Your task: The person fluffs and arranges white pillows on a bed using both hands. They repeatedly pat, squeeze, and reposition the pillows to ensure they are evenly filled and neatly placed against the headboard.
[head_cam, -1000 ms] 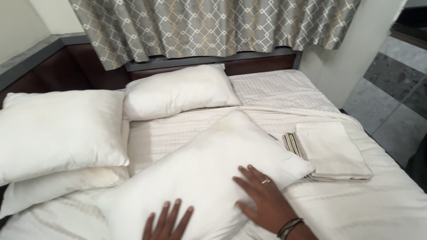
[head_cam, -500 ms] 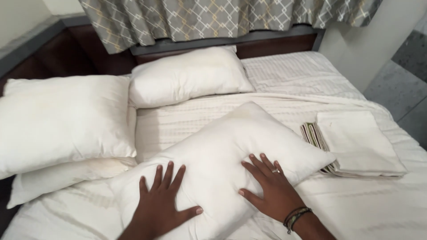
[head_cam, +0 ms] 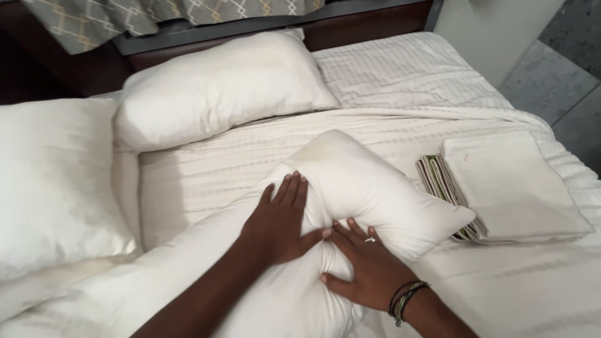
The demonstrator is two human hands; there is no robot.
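- Hands press side by side into the middle of a white pillow (head_cam: 350,194) lying slantwise across the near part of the bed (head_cam: 400,69).
- The right hand (head_cam: 366,266) lies flat with its fingers spread, holding nothing; a ring shows on one finger, and dark bands circle the wrist.
- The left hand (head_cam: 278,222) lies just beside it, palm down, fingers close together and stretched toward the headboard; it grips nothing, and its thumb meets the right hand's fingertips.
- The pillow dents and creases under both palms, while its far right corner puffs up.
- To the right of the pillow sits a stack of folded linen (head_cam: 510,184), white on top with striped edges showing at its left side, close to the pillow's corner.
- At the left edge rests a large white pillow (head_cam: 53,181), partly out of view.
- Farther back, a third white pillow (head_cam: 222,84) leans near the dark headboard (head_cam: 369,28).
- Beyond that hangs a grey patterned curtain (head_cam: 94,15).
- A grey tiled floor (head_cam: 563,69) shows at the far right.
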